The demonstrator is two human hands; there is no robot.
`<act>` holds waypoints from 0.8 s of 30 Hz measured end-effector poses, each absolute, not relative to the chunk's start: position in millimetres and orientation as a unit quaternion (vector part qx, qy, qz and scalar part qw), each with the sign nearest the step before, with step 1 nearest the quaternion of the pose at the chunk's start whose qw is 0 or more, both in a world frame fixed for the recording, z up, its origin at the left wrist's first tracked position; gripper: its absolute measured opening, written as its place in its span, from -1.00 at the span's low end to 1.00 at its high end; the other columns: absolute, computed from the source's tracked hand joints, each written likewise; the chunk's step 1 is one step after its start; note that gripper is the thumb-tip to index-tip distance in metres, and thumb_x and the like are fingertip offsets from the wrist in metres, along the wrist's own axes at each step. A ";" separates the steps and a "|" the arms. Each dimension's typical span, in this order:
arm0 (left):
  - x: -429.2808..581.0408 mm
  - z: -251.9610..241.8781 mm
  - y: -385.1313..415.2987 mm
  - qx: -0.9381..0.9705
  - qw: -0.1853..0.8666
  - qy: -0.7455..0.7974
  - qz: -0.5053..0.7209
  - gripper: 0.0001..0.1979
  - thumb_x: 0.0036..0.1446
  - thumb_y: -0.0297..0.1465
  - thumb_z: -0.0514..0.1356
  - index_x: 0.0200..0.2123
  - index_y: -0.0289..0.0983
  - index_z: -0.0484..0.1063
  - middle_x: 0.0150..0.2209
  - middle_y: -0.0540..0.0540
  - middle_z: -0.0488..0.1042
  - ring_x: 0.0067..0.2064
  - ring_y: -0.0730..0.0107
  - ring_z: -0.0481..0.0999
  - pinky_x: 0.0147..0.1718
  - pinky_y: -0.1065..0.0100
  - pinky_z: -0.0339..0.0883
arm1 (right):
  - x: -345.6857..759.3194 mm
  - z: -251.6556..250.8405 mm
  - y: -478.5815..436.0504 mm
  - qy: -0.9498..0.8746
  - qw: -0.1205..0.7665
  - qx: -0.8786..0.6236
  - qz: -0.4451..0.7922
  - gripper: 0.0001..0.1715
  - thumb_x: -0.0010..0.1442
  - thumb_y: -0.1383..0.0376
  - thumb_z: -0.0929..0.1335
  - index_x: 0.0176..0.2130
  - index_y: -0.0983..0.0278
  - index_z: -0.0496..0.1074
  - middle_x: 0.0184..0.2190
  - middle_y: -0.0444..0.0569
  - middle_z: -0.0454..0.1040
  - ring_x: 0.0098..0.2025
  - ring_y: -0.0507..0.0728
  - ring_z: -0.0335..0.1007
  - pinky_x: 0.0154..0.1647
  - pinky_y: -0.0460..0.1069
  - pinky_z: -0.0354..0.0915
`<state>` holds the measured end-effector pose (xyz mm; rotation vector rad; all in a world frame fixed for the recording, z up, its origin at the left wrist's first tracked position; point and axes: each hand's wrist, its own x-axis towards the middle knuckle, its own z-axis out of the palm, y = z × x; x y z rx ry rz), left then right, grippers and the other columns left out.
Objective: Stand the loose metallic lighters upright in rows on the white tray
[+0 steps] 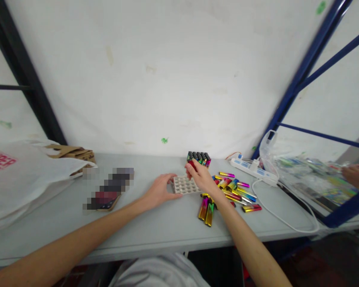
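A pale tray [185, 185] with rows of round holes lies on the table in front of me. My left hand [163, 188] grips its left end, with the thumb at the near edge and the fingers at the far edge. Over the tray's right part, my right hand [200, 175] pinches a dark red lighter [192, 164], mostly covered by the fingers. Beside and partly under my right forearm, a loose pile of shiny multicoloured lighters [225, 183] is spread out. Behind my right hand stands a block of upright, black-topped lighters [199, 155].
A phone [109, 203], partly pixelated, lies to the left, near a white plastic bag [26, 175] and brown cardboard [70, 152]. A power strip [254, 169] with a white cable is at right. Beyond the blue frame [290, 91], another person's hand [357, 175] is near plastic bags.
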<state>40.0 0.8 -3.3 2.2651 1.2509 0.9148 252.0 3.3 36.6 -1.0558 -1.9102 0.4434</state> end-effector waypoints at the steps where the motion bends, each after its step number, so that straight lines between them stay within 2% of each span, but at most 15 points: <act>1: 39.5 -3.7 1.4 0.811 0.196 0.442 0.330 -0.28 -0.18 -0.13 0.49 0.07 -0.24 0.47 -0.04 -0.15 0.58 -0.05 0.06 0.55 0.02 0.14 0.41 | 252.7 36.9 3.7 -0.783 0.431 -0.422 0.150 -0.56 0.44 -0.01 0.18 -0.32 0.22 0.30 -0.39 -0.08 0.41 -0.32 0.10 0.33 -0.27 -0.04 0.24; 4: 38.4 -4.8 3.6 0.809 0.212 0.427 0.345 -0.25 -0.18 -0.15 0.49 0.10 -0.26 0.45 -0.01 -0.16 0.56 -0.04 0.08 0.55 0.05 0.13 0.40 | 254.7 35.4 5.5 -0.809 0.392 -0.431 0.080 -0.51 0.44 0.00 0.20 -0.41 0.22 0.29 -0.43 -0.07 0.39 -0.34 0.11 0.30 -0.26 -0.02 0.20; 8: 38.0 -7.0 6.9 0.790 0.244 0.430 0.362 -0.22 -0.21 -0.19 0.51 0.12 -0.24 0.43 -0.02 -0.12 0.59 -0.02 0.09 0.56 0.08 0.13 0.40 | 254.9 33.4 6.2 -0.811 0.369 -0.446 0.091 -0.53 0.44 0.01 0.24 -0.41 0.23 0.34 -0.54 -0.12 0.40 -0.48 0.08 0.27 -0.37 -0.04 0.14; 13: 38.5 -8.4 8.8 0.786 0.260 0.429 0.360 -0.23 -0.24 -0.19 0.53 0.10 -0.23 0.47 -0.06 -0.10 0.62 -0.04 0.09 0.57 0.07 0.12 0.42 | 254.7 32.1 6.7 -0.838 0.338 -0.418 0.094 -0.60 0.45 0.04 0.26 -0.26 0.26 0.43 -0.38 -0.03 0.54 -0.34 0.12 0.43 -0.29 -0.04 0.23; 21: 39.3 -5.5 6.6 0.808 0.259 0.405 0.341 -0.27 -0.23 -0.16 0.52 0.06 -0.24 0.52 -0.06 -0.10 0.62 -0.04 0.08 0.58 0.06 0.15 0.41 | 248.0 22.8 8.2 -0.870 0.287 -0.400 0.027 -0.60 0.47 0.05 0.22 -0.21 0.29 0.42 -0.27 0.06 0.51 -0.21 0.16 0.43 -0.13 0.01 0.30; 24: 39.2 -2.9 5.3 0.810 0.255 0.411 0.332 -0.32 -0.22 -0.14 0.50 0.02 -0.22 0.53 -0.11 -0.08 0.63 -0.06 0.09 0.58 0.04 0.15 0.42 | 246.2 20.1 10.0 -0.864 0.290 -0.411 0.022 -0.63 0.45 0.06 0.25 -0.11 0.31 0.44 -0.21 0.09 0.52 -0.16 0.18 0.44 -0.08 0.04 0.32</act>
